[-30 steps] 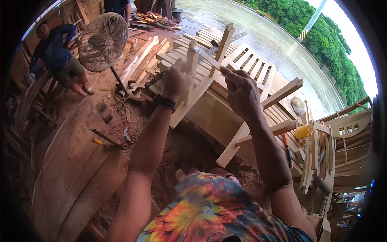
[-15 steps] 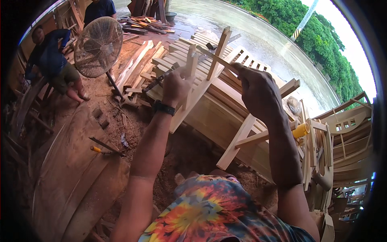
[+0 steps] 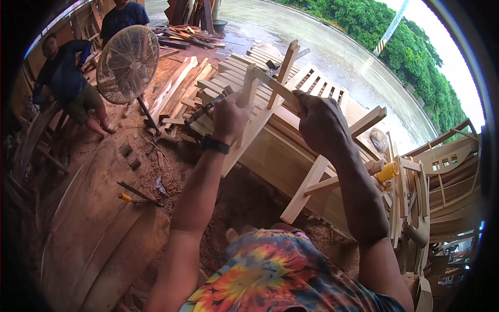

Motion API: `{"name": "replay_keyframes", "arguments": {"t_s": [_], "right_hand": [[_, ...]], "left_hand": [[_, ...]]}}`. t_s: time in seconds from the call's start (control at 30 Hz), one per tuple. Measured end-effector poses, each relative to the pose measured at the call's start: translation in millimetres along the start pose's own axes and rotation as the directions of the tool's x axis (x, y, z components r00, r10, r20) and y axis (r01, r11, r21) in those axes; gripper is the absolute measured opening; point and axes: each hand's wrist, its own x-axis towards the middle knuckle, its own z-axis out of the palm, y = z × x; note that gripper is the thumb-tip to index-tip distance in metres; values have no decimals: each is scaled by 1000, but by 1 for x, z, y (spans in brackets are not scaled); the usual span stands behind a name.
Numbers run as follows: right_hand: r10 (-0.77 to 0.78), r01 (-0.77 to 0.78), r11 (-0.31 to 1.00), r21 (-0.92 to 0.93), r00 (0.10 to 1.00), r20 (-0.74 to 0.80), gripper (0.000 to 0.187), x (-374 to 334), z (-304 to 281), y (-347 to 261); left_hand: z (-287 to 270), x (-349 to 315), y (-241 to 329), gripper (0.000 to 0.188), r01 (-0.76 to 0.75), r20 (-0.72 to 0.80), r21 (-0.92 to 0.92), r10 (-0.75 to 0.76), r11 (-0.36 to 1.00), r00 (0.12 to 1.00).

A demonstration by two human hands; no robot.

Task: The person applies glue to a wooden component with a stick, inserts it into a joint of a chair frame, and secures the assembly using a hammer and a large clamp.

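Filling the centre of the frame, the stack (image 3: 280, 156) of pale wood looks heavy and stiff, something to brace against rather than lift. The rail (image 3: 258, 126) slants along its left side and should be stiff too; its squared edges offer a sure hold. At upper centre the near post (image 3: 250, 83) and far post (image 3: 284, 73) stand along it, tilted in view, probably firm but best held low, where leverage is small. The left hand (image 3: 231, 117) is closed at the near post, apparently around it, though its fingertips are hidden. The strip (image 3: 275, 86), also upper centre, reaches from the near post's top to the right hand (image 3: 321, 117), which grips its lower end, knuckles up. It seems thin and light, may bend or snap if twisted, and is best pinched at that end.

For moving, the widest room seems to lie toward the pavement (image 3: 332, 47) at upper right. The fan (image 3: 128, 63), upper left, is well apart from both hands. The dark rod (image 3: 205, 109), left of centre, sits near the left hand and could catch it. The yellow cup (image 3: 388, 170), right of centre, is close to the right forearm (image 3: 361, 203); an elbow swing might knock it.
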Motion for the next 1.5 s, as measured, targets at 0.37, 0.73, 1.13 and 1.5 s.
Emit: {"name": "replay_keyframes", "arguments": {"t_s": [0.37, 0.73, 1.13, 1.5], "right_hand": [[-38, 46, 990, 132, 997, -63, 30, 22, -58, 25], [167, -167, 960, 223, 986, 17, 31, 122, 0, 191], [21, 40, 841, 540, 994, -106, 35, 165, 78, 260], [136, -15, 476, 879, 989, -57, 59, 167, 136, 201]], "left_hand": [[-19, -19, -24, 39, 114, 82, 261, -140, 959, 987], [36, -43, 37, 45, 218, 592, 240, -321, 946, 739], [154, 58, 24, 73, 60, 24, -66, -59, 996, 998], [187, 110, -2, 46, 242, -54, 24, -240, 970, 969]]}}
